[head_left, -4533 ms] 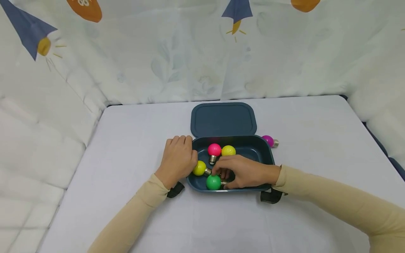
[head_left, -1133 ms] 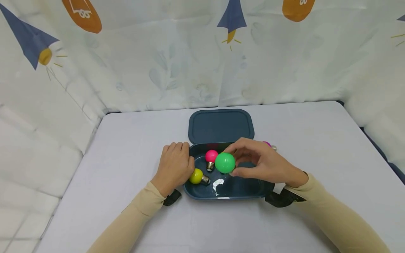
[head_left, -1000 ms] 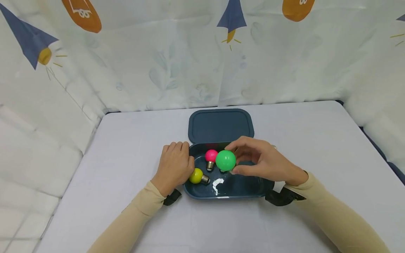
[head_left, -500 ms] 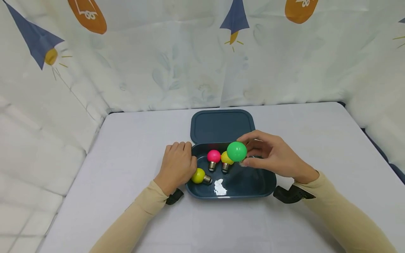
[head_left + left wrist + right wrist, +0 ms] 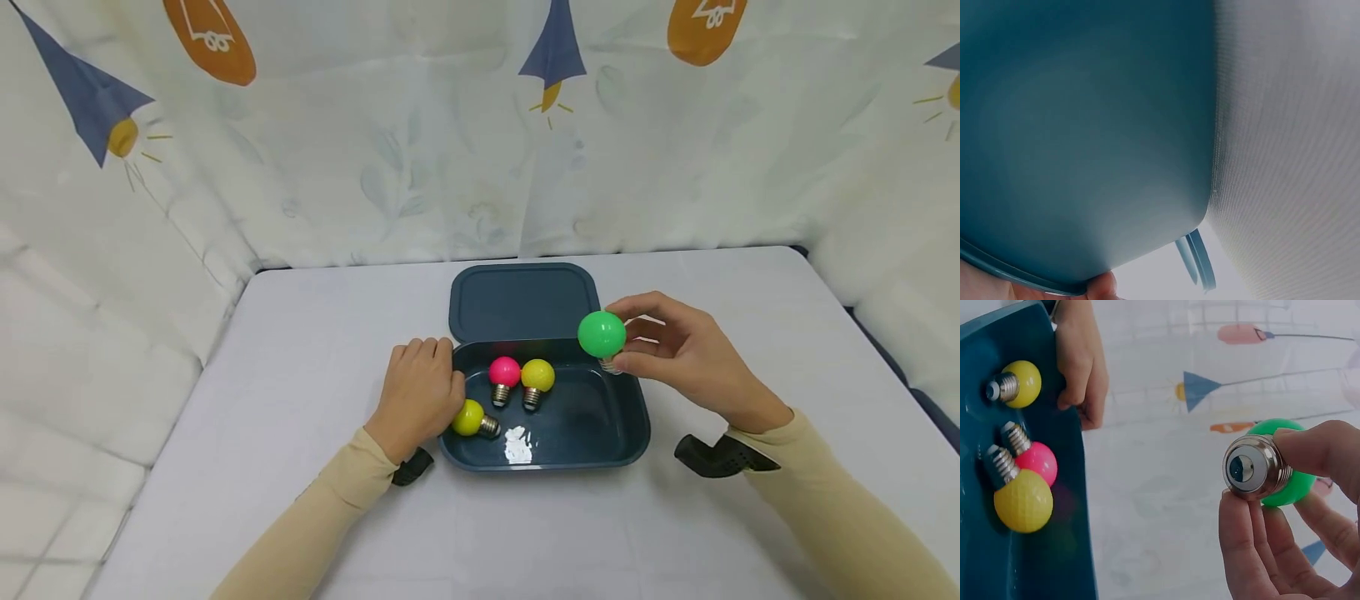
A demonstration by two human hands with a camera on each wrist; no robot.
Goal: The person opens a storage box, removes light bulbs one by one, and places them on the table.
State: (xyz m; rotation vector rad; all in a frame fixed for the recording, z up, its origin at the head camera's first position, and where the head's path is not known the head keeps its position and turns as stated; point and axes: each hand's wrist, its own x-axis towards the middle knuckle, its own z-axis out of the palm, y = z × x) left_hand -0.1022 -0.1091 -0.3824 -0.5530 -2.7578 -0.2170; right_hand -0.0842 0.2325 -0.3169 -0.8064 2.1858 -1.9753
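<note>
A green light bulb (image 5: 602,334) is pinched between the thumb and fingers of my right hand (image 5: 678,354), raised over the back right corner of the dark blue box (image 5: 543,467). Its metal screw base (image 5: 1257,467) faces the right wrist camera. My left hand (image 5: 422,390) grips the box's left rim, thumb at the inner side. Inside the box lie a pink bulb (image 5: 504,372), a yellow bulb (image 5: 537,375) beside it, and another yellow bulb (image 5: 468,418) near the left wall. The left wrist view shows mostly the box's outer wall (image 5: 1085,137).
Flat behind the box lies its dark blue lid (image 5: 525,302). A white cloth covers the table (image 5: 322,317), and a patterned white curtain (image 5: 450,150) hangs beyond the far edge.
My right hand has picked the green bulb out of the box, lifted it and carried it to the right and back. The magenta bulb seen earlier right of the box is no longer visible. My left hand stays put.
</note>
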